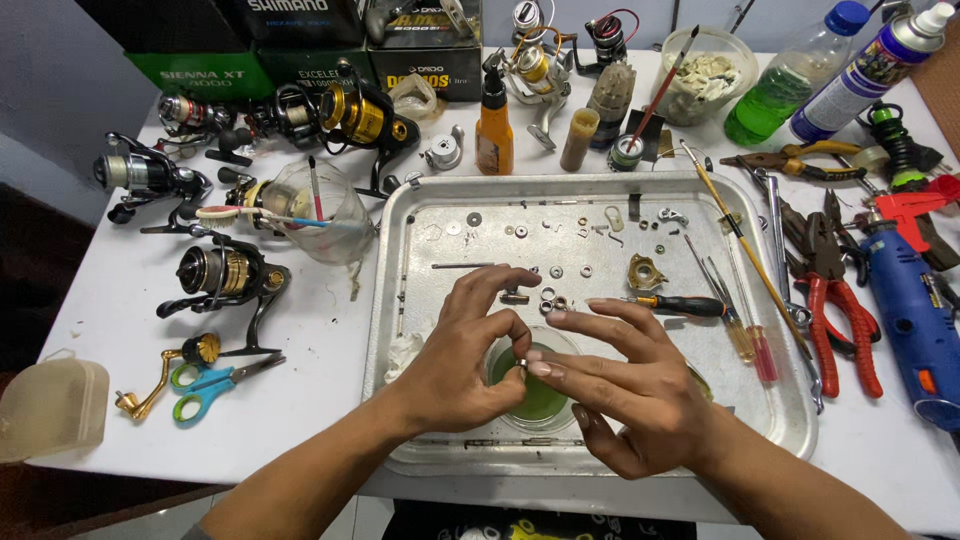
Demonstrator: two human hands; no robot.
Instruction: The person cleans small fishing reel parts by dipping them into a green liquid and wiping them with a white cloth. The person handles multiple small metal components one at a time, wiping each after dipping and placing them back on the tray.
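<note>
My left hand (pixel 465 350) and my right hand (pixel 625 385) meet over a small clear bowl of green liquid (pixel 540 400) that stands in a metal tray (pixel 400 300). Between the fingertips of both hands sits a tiny silver ring-shaped part (pixel 523 365), pinched just above the bowl. Several small washers, rings and screws (pixel 550 298) lie on the tray just beyond my fingers. A small black-handled screwdriver (pixel 680 304) and a brass reel part (pixel 646 272) lie to the right of them.
Fishing reels (pixel 225 272) and a clear cup with brushes (pixel 315 210) stand left of the tray. Scissors (pixel 210 385) lie at front left. Pliers (pixel 835 290), a blue rotary tool (pixel 915 310), bottles (pixel 795 75) and a spray can (pixel 870 65) crowd the right. An orange bottle (pixel 494 130) stands behind.
</note>
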